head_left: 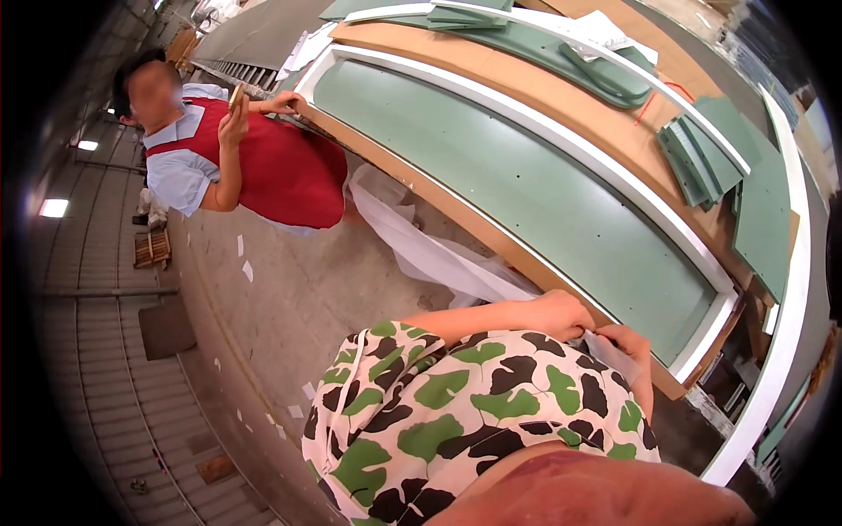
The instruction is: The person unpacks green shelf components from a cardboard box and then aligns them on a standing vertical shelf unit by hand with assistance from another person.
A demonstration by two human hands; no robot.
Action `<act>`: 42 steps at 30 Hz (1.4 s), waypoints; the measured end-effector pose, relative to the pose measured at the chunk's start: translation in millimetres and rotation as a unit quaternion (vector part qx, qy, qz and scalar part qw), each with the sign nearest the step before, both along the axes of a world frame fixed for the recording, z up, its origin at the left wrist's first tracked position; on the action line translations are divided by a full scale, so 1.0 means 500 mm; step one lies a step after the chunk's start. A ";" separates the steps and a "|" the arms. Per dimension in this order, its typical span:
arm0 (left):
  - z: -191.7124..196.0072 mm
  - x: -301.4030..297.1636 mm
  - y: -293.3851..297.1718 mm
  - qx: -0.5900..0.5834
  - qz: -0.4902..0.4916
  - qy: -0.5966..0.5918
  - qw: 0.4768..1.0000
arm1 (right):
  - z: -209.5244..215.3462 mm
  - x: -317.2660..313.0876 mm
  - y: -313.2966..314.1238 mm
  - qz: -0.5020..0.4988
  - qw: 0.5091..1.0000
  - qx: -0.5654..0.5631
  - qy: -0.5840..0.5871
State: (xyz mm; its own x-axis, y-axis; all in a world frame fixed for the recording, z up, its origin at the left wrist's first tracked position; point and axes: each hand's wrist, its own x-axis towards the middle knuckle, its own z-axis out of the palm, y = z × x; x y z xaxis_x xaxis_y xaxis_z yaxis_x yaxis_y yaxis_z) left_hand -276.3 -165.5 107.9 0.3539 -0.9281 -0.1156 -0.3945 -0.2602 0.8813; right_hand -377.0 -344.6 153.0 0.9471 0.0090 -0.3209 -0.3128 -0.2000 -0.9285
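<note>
My left hand (560,314) is closed, its fingers bent against the near edge of a long panel. Close beside it, my right hand (633,347) pinches a bit of translucent plastic film (605,351). The left fingertips meet the same film, though what lies inside that fist is partly hidden. A long green panel (526,206) with a raised white frame (561,138) lies on brown cardboard (456,215) just beyond both hands. Whitish translucent sheeting (430,254) hangs below the panel's near edge, left of my hands; whether it joins the film cannot be told.
A co-worker in a red apron (285,171) stands at the panel's far left end, one hand on its corner, the other raised with a phone-like object (236,96). Stacked green pieces (697,158) and a white strip (785,289) lie right. Paper scraps dot the concrete floor (289,280).
</note>
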 end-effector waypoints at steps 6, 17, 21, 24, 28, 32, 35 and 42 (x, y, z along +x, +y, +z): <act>-0.024 -0.081 -0.040 0.012 0.039 0.081 0.996 | -0.059 -0.066 -0.071 -0.035 0.996 -0.031 -0.073; 0.001 -0.208 -0.021 0.004 0.116 0.127 0.985 | -0.016 -0.092 -0.117 0.114 0.989 0.019 -0.092; 0.007 -0.214 0.008 -0.013 0.133 0.151 0.979 | -0.020 -0.122 -0.064 0.199 0.979 0.006 -0.039; 0.022 -0.220 0.054 0.008 0.140 0.198 0.970 | -0.017 -0.142 0.001 0.193 0.981 0.017 0.020; -0.018 -0.260 0.138 -0.062 0.187 0.270 0.942 | -0.024 -0.173 0.101 0.161 0.987 0.006 0.026; -0.055 -0.257 0.250 -0.139 0.229 0.410 0.872 | -0.028 -0.162 0.199 0.148 0.989 -0.022 0.022; -0.077 -0.281 0.318 -0.112 0.241 0.392 0.881 | -0.038 -0.190 0.242 0.123 0.991 -0.008 0.042; -0.126 -0.289 0.431 0.029 0.205 0.311 0.928 | -0.076 -0.246 0.295 -0.053 0.995 0.074 0.037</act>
